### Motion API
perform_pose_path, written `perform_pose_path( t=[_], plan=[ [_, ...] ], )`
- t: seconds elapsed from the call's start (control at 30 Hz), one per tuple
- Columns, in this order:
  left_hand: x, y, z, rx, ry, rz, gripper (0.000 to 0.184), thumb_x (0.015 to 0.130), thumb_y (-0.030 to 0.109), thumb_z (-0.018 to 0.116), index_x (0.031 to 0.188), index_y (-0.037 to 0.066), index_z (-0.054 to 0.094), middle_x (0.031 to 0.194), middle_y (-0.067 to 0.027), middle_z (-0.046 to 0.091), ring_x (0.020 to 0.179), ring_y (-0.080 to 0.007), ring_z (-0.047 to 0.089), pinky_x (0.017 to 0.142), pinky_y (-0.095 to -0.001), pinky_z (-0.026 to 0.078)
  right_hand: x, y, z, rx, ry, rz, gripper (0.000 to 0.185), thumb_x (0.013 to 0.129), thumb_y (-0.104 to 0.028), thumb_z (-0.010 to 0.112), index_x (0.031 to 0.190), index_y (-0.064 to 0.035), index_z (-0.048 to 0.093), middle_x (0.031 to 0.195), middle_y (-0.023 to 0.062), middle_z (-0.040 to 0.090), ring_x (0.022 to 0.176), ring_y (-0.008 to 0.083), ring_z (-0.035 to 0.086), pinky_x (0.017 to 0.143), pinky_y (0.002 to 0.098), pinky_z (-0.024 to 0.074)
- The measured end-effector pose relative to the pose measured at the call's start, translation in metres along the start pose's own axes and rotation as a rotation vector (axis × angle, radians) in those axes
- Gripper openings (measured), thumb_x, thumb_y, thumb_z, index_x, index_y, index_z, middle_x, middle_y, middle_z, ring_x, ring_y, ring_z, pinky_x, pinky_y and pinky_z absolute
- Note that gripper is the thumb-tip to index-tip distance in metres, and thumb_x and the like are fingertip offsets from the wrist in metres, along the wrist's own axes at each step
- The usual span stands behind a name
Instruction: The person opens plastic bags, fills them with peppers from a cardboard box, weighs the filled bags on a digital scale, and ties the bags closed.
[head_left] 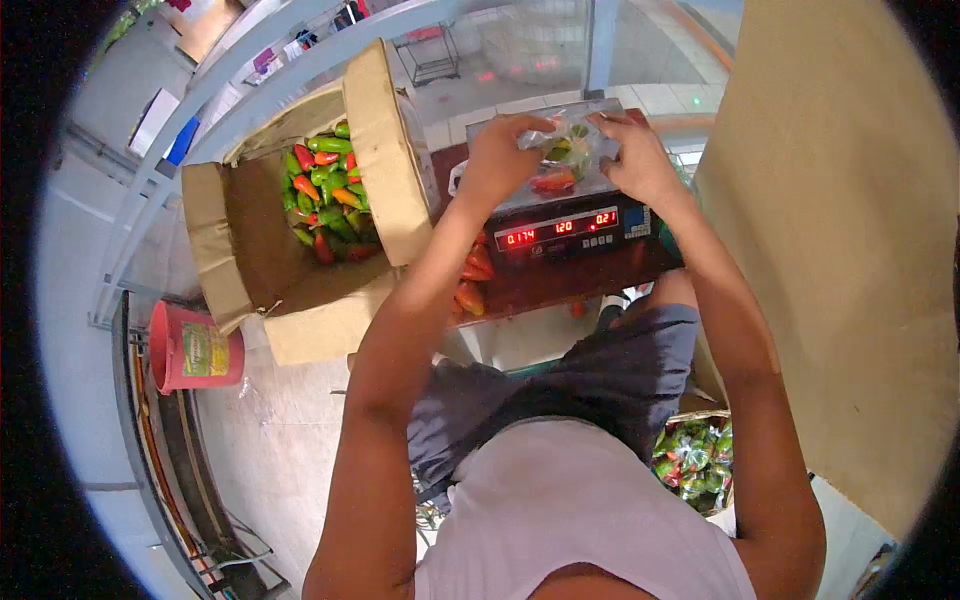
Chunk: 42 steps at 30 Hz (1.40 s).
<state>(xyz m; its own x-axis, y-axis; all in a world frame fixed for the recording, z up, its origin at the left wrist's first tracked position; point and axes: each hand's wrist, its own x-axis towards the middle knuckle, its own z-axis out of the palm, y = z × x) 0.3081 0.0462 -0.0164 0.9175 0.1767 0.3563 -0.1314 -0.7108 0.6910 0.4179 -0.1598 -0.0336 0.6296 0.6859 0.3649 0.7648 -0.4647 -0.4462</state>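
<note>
A clear plastic bag (566,152) with red and green peppers in it rests on the metal plate of a digital scale (570,226). The scale's red display reads 0.174, 1.20 and 0.21. From the left, my left hand (503,155) is closed on the bag's upper edge. My right hand (640,158) grips the opposite edge, its fingertips at the plastic and its thumb lower down. Some loose red peppers (474,280) lie on the dark red table (560,285), left of the scale and partly behind my left forearm.
An open cardboard box (212,225) holding many green and red peppers (330,185) stands tilted on the left. Below it is a pink bucket (205,350). Bagged peppers (694,458) fill a box by my right leg. A tall cardboard sheet (840,250) borders the right side.
</note>
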Motion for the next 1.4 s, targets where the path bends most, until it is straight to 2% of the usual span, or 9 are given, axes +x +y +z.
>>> perform_pose_path(
  t=[0.23,0.4,0.5,0.53,0.83,0.9,1.07,1.27,1.4],
  plan=[
    [-0.005,-0.015,0.025,0.476,-0.018,0.11,0.031,0.078,0.007,0.07,0.107,0.013,0.075,0.122,-0.0286,0.059,0.119,-0.0452,0.055,0.094,-0.0459,0.052,-0.004,-0.006,-0.003,-0.167,-0.073,-0.104,0.054,0.073,-0.003,0.069,0.126,-0.012,0.065,0.137,0.0194,0.056,0.115,0.0363,0.062,0.097,0.0452,0.0514],
    [0.005,-0.019,0.028,0.791,-0.149,-0.047,0.024,0.08,0.008,0.067,0.103,0.008,0.073,0.118,-0.0259,0.063,0.108,-0.0438,0.063,0.09,-0.0446,0.055,0.009,0.005,0.015,-0.401,-0.154,0.017,0.032,0.077,-0.008,0.069,0.109,-0.0114,0.073,0.111,0.0173,0.069,0.098,0.0366,0.068,0.087,0.0455,0.0553],
    [0.047,-0.049,0.007,0.702,-0.234,-0.126,0.026,0.077,0.016,0.072,0.102,0.008,0.073,0.103,-0.0256,0.068,0.095,-0.0397,0.067,0.089,-0.0476,0.054,0.023,0.013,-0.018,-0.266,0.0,-0.052,0.016,0.083,-0.013,0.068,0.095,-0.007,0.076,0.092,0.0155,0.072,0.087,0.0368,0.07,0.078,0.0444,0.0563],
    [0.051,-0.034,-0.017,0.684,-0.095,0.159,0.019,0.078,0.021,0.073,0.089,0.006,0.075,0.084,-0.0213,0.07,0.078,-0.0393,0.069,0.077,-0.0454,0.056,0.027,0.007,-0.041,-0.176,0.076,-0.089,0.016,0.084,-0.014,0.068,0.095,-0.006,0.076,0.092,0.0158,0.072,0.086,0.0367,0.07,0.077,0.0445,0.0561],
    [0.028,0.11,-0.144,0.217,-0.009,0.143,0.027,0.08,0.027,0.081,0.077,0.002,0.071,0.069,-0.01,0.068,0.065,-0.0204,0.067,0.064,-0.0324,0.053,0.007,-0.098,-0.172,0.094,0.28,-0.156,0.017,0.087,-0.017,0.073,0.093,-0.0012,0.075,0.088,0.0116,0.072,0.077,0.0189,0.066,0.069,0.0315,0.0505],
    [-0.001,0.128,-0.137,-0.013,0.274,0.224,0.024,0.079,0.024,0.083,0.075,0.003,0.07,0.068,-0.004,0.066,0.064,-0.0137,0.063,0.063,-0.0293,0.051,-0.01,-0.121,-0.184,0.175,0.245,-0.2,0.015,0.087,-0.015,0.073,0.092,-0.0011,0.075,0.088,0.0095,0.073,0.078,0.015,0.065,0.07,0.0284,0.049],
    [-0.086,0.157,-0.079,-0.423,-0.194,0.088,0.023,0.077,0.018,0.086,0.073,0.004,0.068,0.067,0.0029,0.062,0.064,-0.0057,0.055,0.06,-0.0246,0.045,-0.067,-0.158,-0.163,0.482,0.181,-0.332,0.03,0.079,-0.002,0.076,0.109,-0.0038,0.073,0.1,0.005,0.073,0.09,0.0139,0.065,0.079,0.0272,0.0498],
    [-0.135,0.207,-0.078,-0.45,-0.109,0.297,0.028,0.081,0.018,0.082,0.067,0.003,0.063,0.062,0.0027,0.058,0.064,-0.002,0.046,0.057,-0.0244,0.04,-0.171,-0.16,-0.048,1.338,-0.925,-0.29,0.092,0.065,-0.024,0.092,0.141,-0.0027,0.046,0.124,0.007,0.06,0.115,0.0207,0.056,0.098,0.0364,0.046],
    [-0.138,0.169,-0.075,-0.216,0.014,0.213,0.029,0.082,0.017,0.081,0.068,0.002,0.061,0.06,-0.0009,0.057,0.062,-0.0051,0.046,0.055,-0.0274,0.039,-0.205,-0.194,-0.004,1.547,-1.239,-0.326,0.047,0.082,-0.031,0.081,0.118,-0.0036,0.066,0.121,0.0078,0.058,0.108,0.0152,0.055,0.092,0.0305,0.0442]
  ],
)
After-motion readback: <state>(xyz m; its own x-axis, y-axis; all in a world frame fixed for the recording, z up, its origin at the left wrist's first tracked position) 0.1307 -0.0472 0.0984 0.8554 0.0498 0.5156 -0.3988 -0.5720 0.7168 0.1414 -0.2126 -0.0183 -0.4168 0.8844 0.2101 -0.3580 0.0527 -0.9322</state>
